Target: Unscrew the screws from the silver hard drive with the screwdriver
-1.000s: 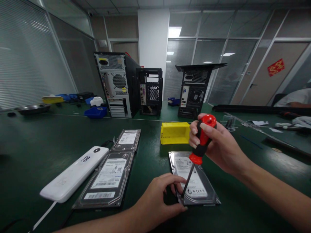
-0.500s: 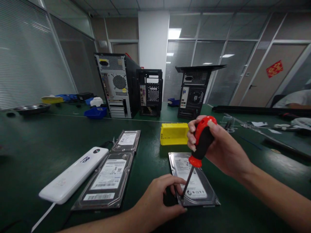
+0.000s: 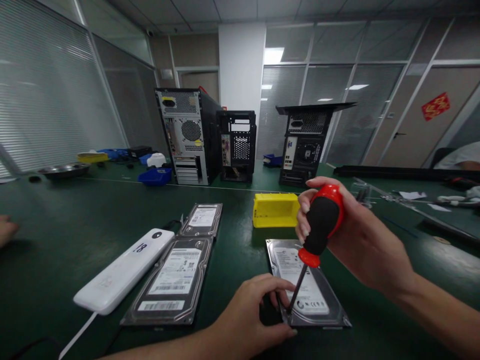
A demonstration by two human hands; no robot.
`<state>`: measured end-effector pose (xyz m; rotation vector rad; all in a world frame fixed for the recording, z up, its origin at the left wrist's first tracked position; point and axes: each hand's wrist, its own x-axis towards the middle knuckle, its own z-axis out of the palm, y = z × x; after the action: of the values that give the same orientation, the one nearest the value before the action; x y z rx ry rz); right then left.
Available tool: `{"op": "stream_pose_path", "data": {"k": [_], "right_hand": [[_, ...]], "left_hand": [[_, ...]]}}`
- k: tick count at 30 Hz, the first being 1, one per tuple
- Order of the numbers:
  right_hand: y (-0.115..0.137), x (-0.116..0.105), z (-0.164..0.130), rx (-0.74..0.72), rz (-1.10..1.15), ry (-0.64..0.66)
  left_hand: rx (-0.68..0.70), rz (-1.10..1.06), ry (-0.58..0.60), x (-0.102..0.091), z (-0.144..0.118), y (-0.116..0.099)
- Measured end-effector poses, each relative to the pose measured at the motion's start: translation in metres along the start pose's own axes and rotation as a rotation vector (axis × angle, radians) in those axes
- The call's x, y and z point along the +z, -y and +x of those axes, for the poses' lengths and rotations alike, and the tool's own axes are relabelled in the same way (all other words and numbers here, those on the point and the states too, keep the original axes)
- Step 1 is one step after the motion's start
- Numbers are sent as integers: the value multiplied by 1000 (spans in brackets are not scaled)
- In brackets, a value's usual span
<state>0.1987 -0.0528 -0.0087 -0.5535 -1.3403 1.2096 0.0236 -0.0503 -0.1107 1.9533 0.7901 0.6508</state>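
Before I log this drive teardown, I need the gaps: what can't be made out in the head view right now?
- Screwdriver tip and the screw: hidden by the left hand at the near-left corner of the hard drive.
- Labels on the two spare drives: print too small.
- Person at far right: cut off by the frame edge.
- Hand at far left: cut off too.

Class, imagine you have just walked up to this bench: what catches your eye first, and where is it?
First, the red-and-black screwdriver held upright in the right hand, its tip at the near left corner of a hard drive that the left hand steadies. Left of it lie two more drives and a white power bank; behind stand a yellow bin and three open computer cases.
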Motion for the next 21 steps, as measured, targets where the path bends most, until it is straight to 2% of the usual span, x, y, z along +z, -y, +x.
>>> {"op": "stream_pose_path", "data": {"k": [6,12,21], "right_hand": [[2,0,-2,2,19,-11],[1,-1,0,-49,102,43],[2,-3,0,3,54,-32]], "left_hand": [[19,-11,-2,0,0,1],[26,-3,-7,1,0,5],[35,-31,-6,1,-1,4]]}}
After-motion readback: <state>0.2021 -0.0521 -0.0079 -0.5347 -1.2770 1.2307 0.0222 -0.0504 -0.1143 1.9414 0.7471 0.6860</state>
